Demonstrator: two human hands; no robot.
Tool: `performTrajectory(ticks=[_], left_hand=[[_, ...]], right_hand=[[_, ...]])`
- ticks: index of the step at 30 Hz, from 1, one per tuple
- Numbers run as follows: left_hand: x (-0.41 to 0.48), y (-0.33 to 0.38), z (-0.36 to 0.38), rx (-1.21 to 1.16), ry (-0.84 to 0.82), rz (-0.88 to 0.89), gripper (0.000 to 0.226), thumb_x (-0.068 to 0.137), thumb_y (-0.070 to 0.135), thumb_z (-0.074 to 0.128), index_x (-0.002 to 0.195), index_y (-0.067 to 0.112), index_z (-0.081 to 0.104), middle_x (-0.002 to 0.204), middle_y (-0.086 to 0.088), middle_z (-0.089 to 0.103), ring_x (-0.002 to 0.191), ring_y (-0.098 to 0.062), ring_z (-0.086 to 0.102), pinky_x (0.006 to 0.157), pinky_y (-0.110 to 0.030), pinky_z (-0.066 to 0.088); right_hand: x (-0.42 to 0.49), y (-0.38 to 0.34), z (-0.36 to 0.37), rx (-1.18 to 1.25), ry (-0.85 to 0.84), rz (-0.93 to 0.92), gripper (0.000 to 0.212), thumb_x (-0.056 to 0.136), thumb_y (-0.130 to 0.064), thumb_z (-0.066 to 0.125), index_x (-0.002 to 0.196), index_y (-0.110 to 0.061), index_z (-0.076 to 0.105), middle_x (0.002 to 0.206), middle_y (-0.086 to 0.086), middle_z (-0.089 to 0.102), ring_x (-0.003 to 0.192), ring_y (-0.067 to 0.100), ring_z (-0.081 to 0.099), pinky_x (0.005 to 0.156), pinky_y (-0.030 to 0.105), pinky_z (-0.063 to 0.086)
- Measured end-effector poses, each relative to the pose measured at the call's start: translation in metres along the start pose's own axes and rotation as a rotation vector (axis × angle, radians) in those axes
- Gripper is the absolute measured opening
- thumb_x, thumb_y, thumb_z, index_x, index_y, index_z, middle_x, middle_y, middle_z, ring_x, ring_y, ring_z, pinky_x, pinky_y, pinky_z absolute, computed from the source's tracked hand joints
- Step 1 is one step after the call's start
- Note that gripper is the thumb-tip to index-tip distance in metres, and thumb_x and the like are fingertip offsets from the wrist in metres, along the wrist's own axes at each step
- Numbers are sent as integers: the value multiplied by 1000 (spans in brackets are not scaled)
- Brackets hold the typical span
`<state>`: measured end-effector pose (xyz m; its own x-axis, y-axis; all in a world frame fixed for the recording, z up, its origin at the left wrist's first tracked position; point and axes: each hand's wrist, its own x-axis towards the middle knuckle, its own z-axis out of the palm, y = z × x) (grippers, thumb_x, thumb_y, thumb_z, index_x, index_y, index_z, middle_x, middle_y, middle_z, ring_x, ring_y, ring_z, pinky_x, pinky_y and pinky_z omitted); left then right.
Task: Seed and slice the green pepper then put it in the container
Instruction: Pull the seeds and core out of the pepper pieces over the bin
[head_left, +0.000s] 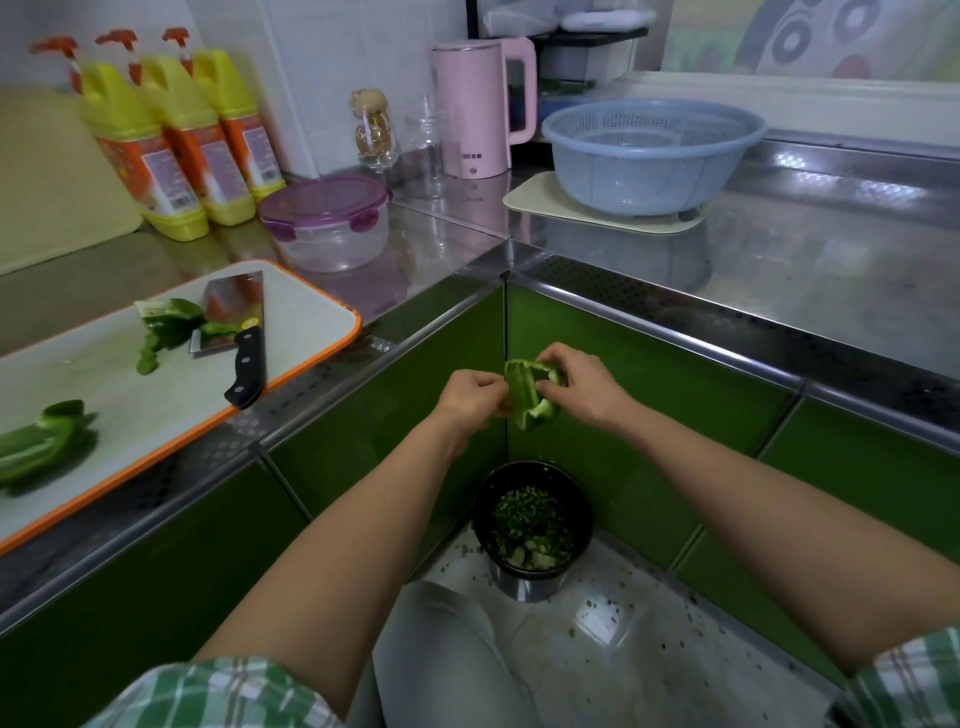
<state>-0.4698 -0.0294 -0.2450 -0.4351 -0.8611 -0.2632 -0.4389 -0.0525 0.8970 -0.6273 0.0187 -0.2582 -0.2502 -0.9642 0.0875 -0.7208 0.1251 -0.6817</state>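
Steel bench (779, 270) wraps the corner above green cupboard fronts. Below its edge the right hand (582, 387) grips a pepper half (530, 397) and the left hand (470, 397) pinches its inner edge, directly over the bin (532, 519) on the floor. A loose grip would likely drop the half into the waste, and flicked seeds may miss the bin. The knife (244, 358) handle overhangs the cutting board (156, 410), easy to knock.

Pink kettle (470, 111) stands between yellow bottles (166, 140) and blue colander (649, 156).
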Motion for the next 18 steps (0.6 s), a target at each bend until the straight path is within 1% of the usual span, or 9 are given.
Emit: performTrajectory(ticks=[2,4,5,7,10,13,15,17,18], left_hand=[[1,-2,0,-6,48,14,13,93,18,60,94,13,72,97,-3,72,92,-16,66,85,-33,52],[1,-5,-2,22,88,32,14,89,26,66,97,16,72,102,-1,72,101,-18,64,98,-41,49],[0,-5,-2,30,70,37,25,87,31,69,106,15,69,107,-1,70,101,-18,63,96,-40,50],[-1,-4,-2,12,29,42,41,84,34,72,119,14,63,110,-5,69,86,-14,63,79,-30,51],[0,-2,-2,198,121,147,19,88,25,70,102,13,72,88,-3,73,62,-3,61,59,-18,47],[-2,-2,-3,311,304,217,11,88,22,70,94,15,76,76,5,70,63,-3,61,61,-18,50],[-4,-3,-6,313,379,245,11,88,20,70,94,15,77,76,4,70,61,-2,59,56,-13,44],[-6,-4,-6,322,409,276,11,87,19,70,94,14,77,77,3,72,62,-3,60,57,-15,47],[-6,-4,-4,329,416,298,11,87,19,70,94,13,77,78,3,72,63,-3,61,60,-16,51]], right_hand=[[1,2,1,-30,135,68,24,88,-11,62,112,-12,58,93,1,59,84,18,57,76,31,48],[1,3,0,30,171,48,23,89,-11,62,111,-13,58,91,0,59,81,15,56,72,28,45],[1,2,-1,61,145,9,21,89,-11,63,109,-14,59,88,-1,59,77,13,55,69,25,43],[-1,-1,-1,114,56,-71,16,89,-11,63,103,-17,61,87,0,62,75,13,56,67,26,44],[-3,-3,0,151,5,-105,17,88,-9,63,101,-20,62,92,5,65,84,24,61,74,37,51],[-6,-5,-2,352,-46,6,28,91,-4,53,115,-19,56,108,7,62,94,21,62,81,33,55],[-8,-7,-5,466,-91,120,29,96,-12,49,124,-17,49,118,9,57,99,19,62,84,31,56],[-10,-11,-6,519,-180,227,34,94,-25,57,125,-17,43,116,11,58,94,19,65,76,30,58],[-9,-12,-4,523,-225,267,37,92,-29,62,121,-16,41,109,11,61,85,19,67,69,28,57]])
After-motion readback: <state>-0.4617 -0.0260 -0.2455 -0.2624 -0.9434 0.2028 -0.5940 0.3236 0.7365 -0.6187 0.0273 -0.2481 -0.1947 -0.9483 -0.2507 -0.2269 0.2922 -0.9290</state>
